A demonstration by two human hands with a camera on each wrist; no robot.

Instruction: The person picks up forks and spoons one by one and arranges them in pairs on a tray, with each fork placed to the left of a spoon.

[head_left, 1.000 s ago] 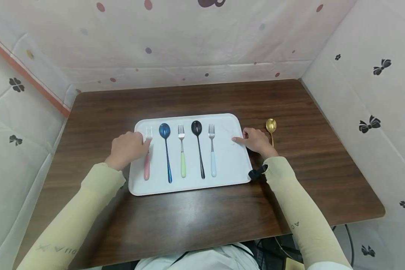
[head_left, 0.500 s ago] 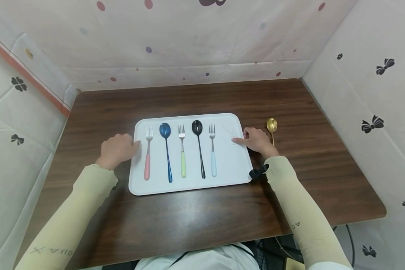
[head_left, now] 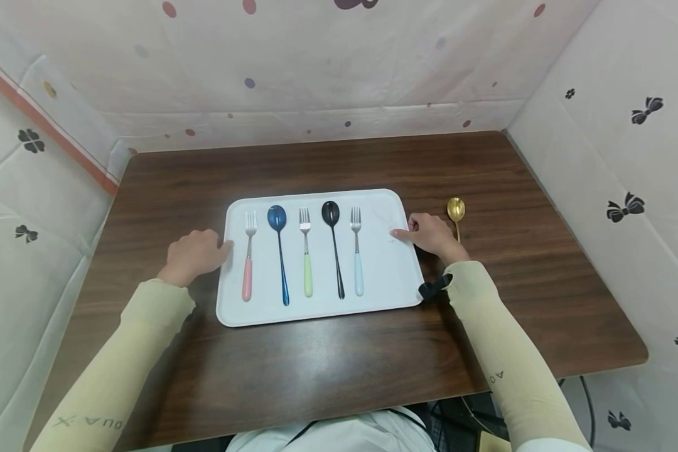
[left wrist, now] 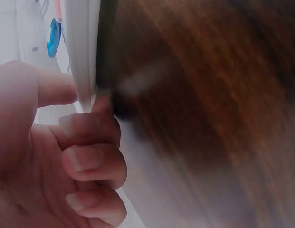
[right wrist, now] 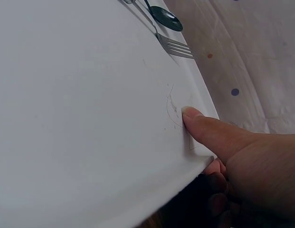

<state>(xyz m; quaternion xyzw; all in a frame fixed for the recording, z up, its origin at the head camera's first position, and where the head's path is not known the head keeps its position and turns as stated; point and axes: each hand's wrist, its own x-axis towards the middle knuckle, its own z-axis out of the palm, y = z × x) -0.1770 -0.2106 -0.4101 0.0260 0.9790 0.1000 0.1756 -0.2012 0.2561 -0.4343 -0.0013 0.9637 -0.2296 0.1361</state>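
1. Your left hand sits at the left edge of the white tray. In the left wrist view the thumb lies on top of the rim and the curled fingers tuck against its underside, so the hand pinches the tray edge.
2. Your right hand is at the tray's right edge. The right wrist view shows the thumb pressed flat on the tray's upper face near the far right corner, with the other fingers curled beneath the rim — the hand is clamped on the tray, not spread.
3. The tray rests flat on the dark wooden table, about midway across it and in front of you.
4. On the tray lie five pieces in a row, handles toward you: a pink-handled fork nearest your left hand, a blue spoon, a green-handled fork, a black spoon, and a pale blue-handled fork closest to your right thumb, yet apart from it.
5. A gold spoon lies on the table just beyond your right hand — off the tray, with its handle partly hidden behind the hand.
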